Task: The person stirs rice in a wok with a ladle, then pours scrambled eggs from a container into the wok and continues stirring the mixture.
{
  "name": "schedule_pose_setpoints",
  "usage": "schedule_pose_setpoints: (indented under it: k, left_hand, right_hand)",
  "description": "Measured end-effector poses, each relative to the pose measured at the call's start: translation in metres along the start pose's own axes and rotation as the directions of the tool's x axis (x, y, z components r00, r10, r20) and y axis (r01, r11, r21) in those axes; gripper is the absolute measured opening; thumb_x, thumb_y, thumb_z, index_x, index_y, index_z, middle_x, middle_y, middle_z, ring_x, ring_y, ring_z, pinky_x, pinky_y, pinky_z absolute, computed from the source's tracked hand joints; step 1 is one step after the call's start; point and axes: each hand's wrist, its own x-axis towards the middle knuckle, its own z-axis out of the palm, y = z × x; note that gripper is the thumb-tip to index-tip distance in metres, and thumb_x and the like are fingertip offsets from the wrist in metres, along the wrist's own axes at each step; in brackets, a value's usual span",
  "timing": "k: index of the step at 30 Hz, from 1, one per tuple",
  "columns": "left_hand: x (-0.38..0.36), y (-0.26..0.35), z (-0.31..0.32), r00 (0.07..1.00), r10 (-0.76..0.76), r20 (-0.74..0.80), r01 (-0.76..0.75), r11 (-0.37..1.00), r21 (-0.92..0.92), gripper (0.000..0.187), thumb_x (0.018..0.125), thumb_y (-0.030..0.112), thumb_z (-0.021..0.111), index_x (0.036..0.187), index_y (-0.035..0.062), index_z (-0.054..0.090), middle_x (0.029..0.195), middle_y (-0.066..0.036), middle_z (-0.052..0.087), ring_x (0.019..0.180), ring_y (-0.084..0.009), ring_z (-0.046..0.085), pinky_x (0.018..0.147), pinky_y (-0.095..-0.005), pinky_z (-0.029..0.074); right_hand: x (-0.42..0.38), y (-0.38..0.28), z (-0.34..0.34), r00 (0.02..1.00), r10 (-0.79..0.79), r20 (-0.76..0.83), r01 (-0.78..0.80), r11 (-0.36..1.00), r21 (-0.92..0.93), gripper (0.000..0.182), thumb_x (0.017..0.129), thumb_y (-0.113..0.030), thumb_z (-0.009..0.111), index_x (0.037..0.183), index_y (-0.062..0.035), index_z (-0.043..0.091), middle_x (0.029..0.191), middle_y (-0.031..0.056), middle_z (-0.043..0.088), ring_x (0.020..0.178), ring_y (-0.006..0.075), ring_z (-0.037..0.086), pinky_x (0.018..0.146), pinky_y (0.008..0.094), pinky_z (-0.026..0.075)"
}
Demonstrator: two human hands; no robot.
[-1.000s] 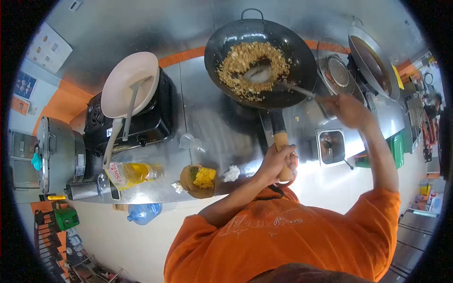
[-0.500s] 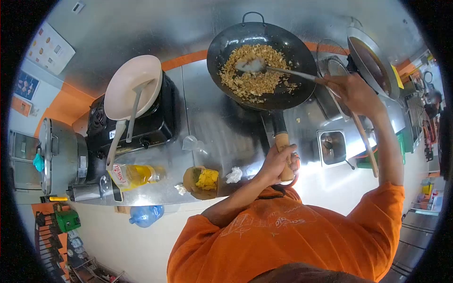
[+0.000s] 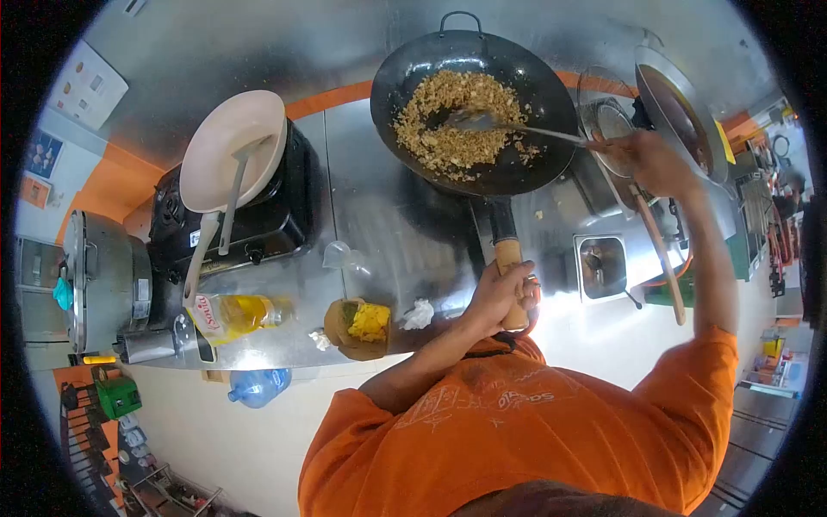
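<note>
A black wok (image 3: 517,168) holds browned fried rice (image 3: 457,121) at the back of the steel counter. My left hand (image 3: 500,297) grips the wok's wooden handle near the counter's front edge. My right hand (image 3: 650,164) is closed on a long metal ladle (image 3: 525,129) with a wooden handle. The ladle's bowl rests in the rice near the wok's middle.
A white pan with a spatula (image 3: 228,159) sits on a black portable stove (image 3: 258,224) at the left. An oil bottle (image 3: 233,314), a bowl of yellow food (image 3: 357,327), a crumpled tissue (image 3: 419,314), a small steel container (image 3: 603,267) and a second wok (image 3: 680,108) surround the work area.
The ladle swept from the wok's centre up to the far side and now lies back in the rice. My right hand rose toward the wok's right rim. The left hand kept its grip.
</note>
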Motion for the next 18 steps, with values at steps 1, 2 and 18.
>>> schedule_pose_setpoints:
  k: [1,2,18]
  left_hand:
    - [0.000,-0.001,-0.001,1.000,-0.001,-0.004,0.001,1.000,-0.006,0.023,0.093,0.020,0.063,0.103,0.0101,0.045,0.074,-0.005,0.052,0.054,-0.0147,0.051,0.048,-0.0366,0.046]
    - [0.001,-0.001,-0.002,1.000,0.008,0.011,-0.008,1.000,0.003,0.023,0.093,0.021,0.063,0.103,0.0102,0.045,0.074,-0.004,0.052,0.054,-0.0147,0.051,0.048,-0.0367,0.046]
    - [0.001,0.001,-0.002,1.000,0.010,-0.020,-0.009,0.998,0.056,0.025,0.092,0.021,0.065,0.102,0.0099,0.045,0.071,-0.004,0.052,0.052,-0.0152,0.053,0.045,-0.0363,0.049]
  right_hand:
    - [0.004,0.008,0.005,1.000,-0.002,0.006,0.002,1.000,0.000,0.031,0.099,-0.019,0.046,0.121,-0.0130,0.067,0.083,0.0271,0.062,0.072,0.0399,0.058,0.074,0.0446,0.047]
    - [0.010,0.024,0.015,0.993,-0.115,-0.026,0.114,0.993,-0.042,0.031,0.099,-0.020,0.046,0.122,-0.0136,0.066,0.082,0.0269,0.062,0.072,0.0399,0.058,0.073,0.0449,0.046]
    - [0.047,0.016,0.021,0.960,-0.237,-0.149,0.240,0.971,0.003,0.028,0.096,-0.021,0.053,0.114,-0.0050,0.068,0.074,0.0232,0.063,0.068,0.0349,0.061,0.066,0.0430,0.045]
